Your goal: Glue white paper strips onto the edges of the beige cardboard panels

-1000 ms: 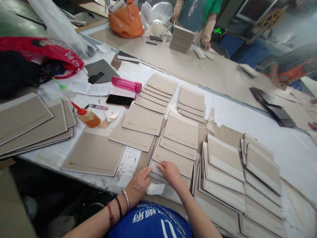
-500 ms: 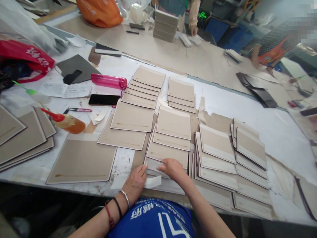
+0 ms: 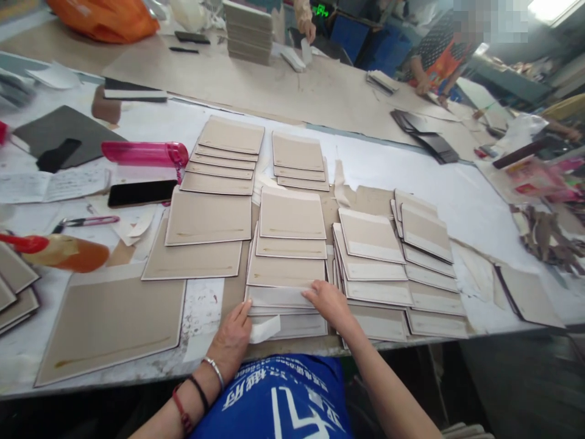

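A white paper strip [image 3: 278, 297] lies across the near edge of a beige board [image 3: 287, 271] in the stack before me. My left hand [image 3: 232, 334] has its fingertips closed at the strip's left end. At the right end, the bent fingers of my right hand [image 3: 329, 305] press on the strip, pinched together. A loose white slip [image 3: 265, 329] pokes out beside my left thumb, over the lower boards. Brown glue-like lines run along the near edges of several boards, such as the large board [image 3: 119, 323] to the left.
More overlapping boards [image 3: 372, 235] lie to the right. On the left are a red-tipped glue bottle [image 3: 68, 253], a black phone [image 3: 141, 193] and a pink bottle [image 3: 144, 152]. Across the table, a co-worker's hand [image 3: 308, 29] holds a pale piece near a tall stack [image 3: 249, 30].
My right hand has slid rightward along the strip, from near its middle to its right end. My left hand stays at the left end. The camera view has turned to the right.
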Demonstrator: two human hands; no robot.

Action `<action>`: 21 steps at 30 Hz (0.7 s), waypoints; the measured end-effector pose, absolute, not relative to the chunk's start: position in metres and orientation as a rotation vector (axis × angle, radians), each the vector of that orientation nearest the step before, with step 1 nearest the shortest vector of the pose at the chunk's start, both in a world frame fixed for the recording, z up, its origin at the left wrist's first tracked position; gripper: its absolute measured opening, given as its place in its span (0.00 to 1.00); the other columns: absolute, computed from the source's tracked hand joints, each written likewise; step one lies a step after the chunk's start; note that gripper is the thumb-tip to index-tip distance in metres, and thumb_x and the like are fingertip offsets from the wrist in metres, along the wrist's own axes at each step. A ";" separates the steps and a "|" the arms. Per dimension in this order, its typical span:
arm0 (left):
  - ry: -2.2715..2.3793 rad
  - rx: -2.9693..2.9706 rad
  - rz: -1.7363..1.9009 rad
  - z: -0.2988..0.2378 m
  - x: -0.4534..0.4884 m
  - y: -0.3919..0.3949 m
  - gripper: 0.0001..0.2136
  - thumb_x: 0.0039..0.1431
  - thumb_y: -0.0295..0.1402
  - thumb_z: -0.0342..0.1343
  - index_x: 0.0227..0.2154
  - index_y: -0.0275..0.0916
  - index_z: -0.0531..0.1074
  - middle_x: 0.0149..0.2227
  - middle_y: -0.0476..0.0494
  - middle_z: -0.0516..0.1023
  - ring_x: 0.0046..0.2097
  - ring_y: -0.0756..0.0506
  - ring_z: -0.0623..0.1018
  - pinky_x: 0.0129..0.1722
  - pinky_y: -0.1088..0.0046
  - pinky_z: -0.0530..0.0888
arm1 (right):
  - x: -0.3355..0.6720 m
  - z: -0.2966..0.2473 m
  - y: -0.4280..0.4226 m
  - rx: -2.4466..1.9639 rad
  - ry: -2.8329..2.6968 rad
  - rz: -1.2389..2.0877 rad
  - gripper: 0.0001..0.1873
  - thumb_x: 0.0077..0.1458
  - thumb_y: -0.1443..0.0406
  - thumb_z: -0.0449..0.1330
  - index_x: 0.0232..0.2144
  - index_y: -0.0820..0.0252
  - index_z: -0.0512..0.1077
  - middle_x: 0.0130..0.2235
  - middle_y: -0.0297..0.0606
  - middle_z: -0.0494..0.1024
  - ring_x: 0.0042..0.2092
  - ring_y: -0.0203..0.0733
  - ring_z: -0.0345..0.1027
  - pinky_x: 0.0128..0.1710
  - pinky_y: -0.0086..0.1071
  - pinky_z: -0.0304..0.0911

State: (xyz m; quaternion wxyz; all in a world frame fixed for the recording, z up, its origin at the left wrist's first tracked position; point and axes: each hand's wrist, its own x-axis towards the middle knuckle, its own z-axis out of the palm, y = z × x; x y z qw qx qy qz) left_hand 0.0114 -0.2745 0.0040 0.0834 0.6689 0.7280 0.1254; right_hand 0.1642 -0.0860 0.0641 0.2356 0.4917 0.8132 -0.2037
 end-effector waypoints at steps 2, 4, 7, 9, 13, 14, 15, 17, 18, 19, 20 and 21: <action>2.169 2.012 0.372 0.003 0.011 -0.275 0.14 0.49 0.15 0.40 0.23 0.32 0.70 0.47 0.30 0.71 0.50 0.40 0.70 0.47 0.63 0.72 | 0.166 0.063 -0.088 1.374 2.223 -0.554 0.16 0.53 0.54 0.50 0.32 0.58 0.71 0.36 0.42 0.76 0.39 0.44 0.68 0.33 0.31 0.56; 2.162 2.019 0.380 0.002 0.010 -0.275 0.14 0.49 0.15 0.40 0.23 0.32 0.70 0.47 0.29 0.71 0.50 0.40 0.70 0.47 0.62 0.72 | 0.167 0.062 -0.091 1.392 2.224 -0.554 0.16 0.53 0.54 0.50 0.32 0.57 0.72 0.36 0.42 0.76 0.39 0.44 0.68 0.34 0.31 0.57; 2.154 2.046 0.351 0.002 0.010 -0.275 0.15 0.49 0.15 0.40 0.22 0.32 0.70 0.47 0.30 0.71 0.49 0.40 0.71 0.47 0.62 0.72 | 0.168 0.060 -0.094 1.415 2.216 -0.552 0.16 0.52 0.54 0.51 0.33 0.57 0.72 0.37 0.41 0.76 0.39 0.44 0.69 0.33 0.30 0.58; 2.158 2.071 0.290 0.003 0.009 -0.274 0.14 0.49 0.15 0.41 0.22 0.32 0.71 0.47 0.30 0.71 0.49 0.40 0.71 0.47 0.63 0.72 | 0.167 0.060 -0.096 1.429 2.212 -0.543 0.16 0.52 0.54 0.51 0.33 0.57 0.72 0.38 0.41 0.76 0.39 0.44 0.69 0.33 0.30 0.58; 2.153 2.114 0.179 0.009 0.008 -0.273 0.14 0.49 0.15 0.41 0.23 0.32 0.72 0.47 0.31 0.71 0.49 0.41 0.71 0.48 0.65 0.71 | 0.167 0.058 -0.098 1.456 2.223 -0.517 0.16 0.52 0.54 0.51 0.33 0.57 0.72 0.38 0.40 0.75 0.39 0.44 0.69 0.34 0.31 0.59; 2.148 2.127 0.163 0.010 0.008 -0.272 0.15 0.48 0.15 0.41 0.24 0.31 0.72 0.47 0.32 0.72 0.49 0.41 0.71 0.48 0.66 0.71 | 0.167 0.057 -0.099 1.464 2.227 -0.513 0.17 0.53 0.54 0.51 0.33 0.57 0.72 0.38 0.40 0.75 0.39 0.44 0.69 0.34 0.31 0.59; 2.144 2.137 0.151 0.011 0.008 -0.272 0.15 0.48 0.14 0.41 0.25 0.31 0.72 0.47 0.32 0.72 0.49 0.41 0.71 0.48 0.66 0.71 | 0.167 0.057 -0.099 1.472 2.232 -0.511 0.17 0.53 0.53 0.51 0.34 0.57 0.72 0.38 0.40 0.75 0.40 0.43 0.69 0.34 0.31 0.59; 2.137 2.147 0.139 0.011 0.007 -0.272 0.16 0.47 0.14 0.40 0.25 0.31 0.73 0.47 0.32 0.72 0.49 0.41 0.71 0.48 0.67 0.71 | 0.167 0.055 -0.099 1.486 2.238 -0.515 0.16 0.53 0.54 0.51 0.34 0.58 0.72 0.38 0.40 0.75 0.40 0.43 0.69 0.35 0.31 0.59; 2.133 2.147 0.138 0.011 0.006 -0.272 0.16 0.47 0.13 0.40 0.25 0.31 0.72 0.47 0.32 0.72 0.49 0.41 0.71 0.48 0.68 0.71 | 0.167 0.055 -0.099 1.493 2.239 -0.521 0.16 0.53 0.54 0.51 0.34 0.58 0.72 0.38 0.41 0.75 0.40 0.43 0.69 0.35 0.31 0.59; 2.129 2.144 0.139 0.011 0.006 -0.272 0.16 0.46 0.13 0.40 0.25 0.31 0.72 0.46 0.32 0.72 0.49 0.42 0.71 0.48 0.68 0.71 | 0.167 0.054 -0.098 1.501 2.236 -0.527 0.16 0.53 0.54 0.51 0.34 0.58 0.72 0.38 0.41 0.75 0.40 0.43 0.69 0.35 0.31 0.59; 2.125 2.139 0.141 0.010 0.006 -0.272 0.16 0.46 0.13 0.40 0.25 0.31 0.72 0.46 0.32 0.72 0.49 0.42 0.71 0.48 0.68 0.71 | 0.167 0.053 -0.098 1.507 2.235 -0.533 0.16 0.53 0.54 0.51 0.34 0.58 0.72 0.39 0.41 0.75 0.40 0.43 0.69 0.35 0.31 0.59; 2.120 2.137 0.142 0.010 0.006 -0.272 0.16 0.46 0.13 0.40 0.25 0.30 0.72 0.47 0.31 0.72 0.49 0.42 0.71 0.48 0.68 0.70 | 0.167 0.052 -0.098 1.515 2.234 -0.534 0.16 0.53 0.54 0.52 0.34 0.58 0.72 0.38 0.41 0.75 0.40 0.43 0.69 0.35 0.31 0.60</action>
